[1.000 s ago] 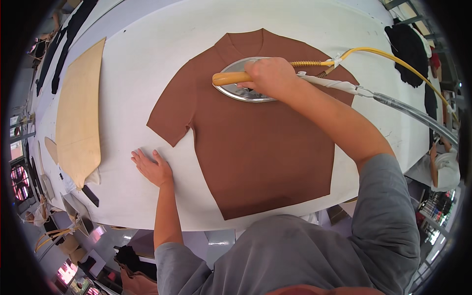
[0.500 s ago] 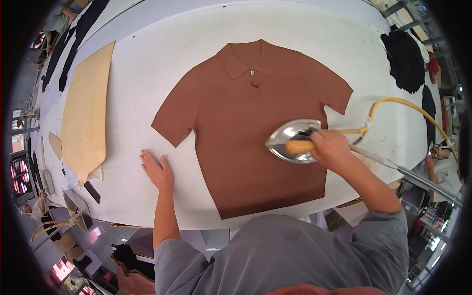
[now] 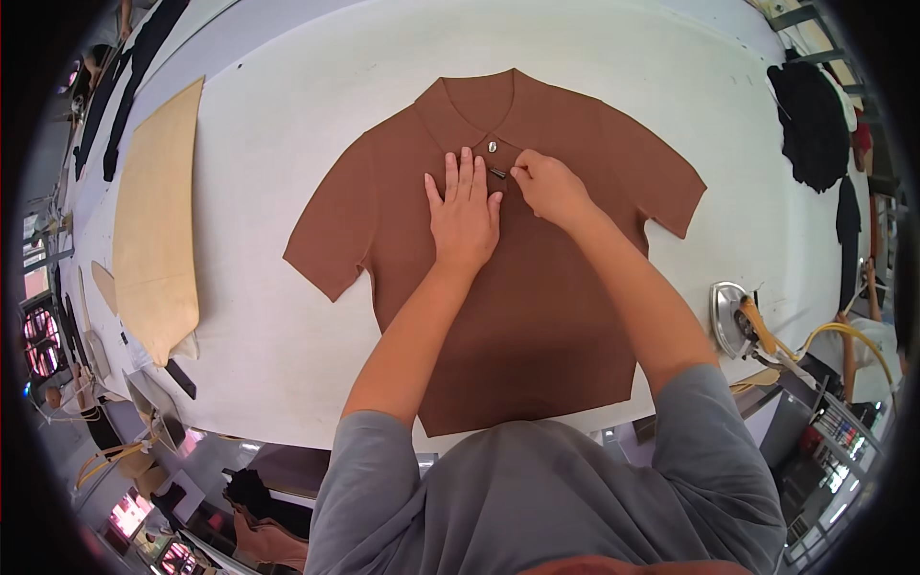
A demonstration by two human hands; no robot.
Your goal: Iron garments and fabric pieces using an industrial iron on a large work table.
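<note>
A brown short-sleeved knit polo shirt point(image 3: 537, 316) lies spread flat in front of me, collar away from me. My left hand point(image 3: 464, 216) rests flat on its chest, fingers outstretched, just left of the front opening. My right hand point(image 3: 548, 187) is closed in a pinch at the right side of that opening; what the fingertips hold, if anything, is hidden. Between the hands lies a small dark metal piece point(image 3: 497, 173), with a shiny silver button-like piece point(image 3: 493, 148) above it below the collar.
A steam iron point(image 3: 730, 320) with a wooden handle sits at the table's right edge, its yellow hose point(image 3: 843, 331) trailing off. On the left lies a pale wooden board point(image 3: 158, 220) near a dark flat object point(image 3: 180, 379). Black garments point(image 3: 813, 125) are heaped at far right.
The iron has left my right hand and now stands at the table's right edge. Both hands have moved up onto the shirt's chest, the left from the table beside the shirt.
</note>
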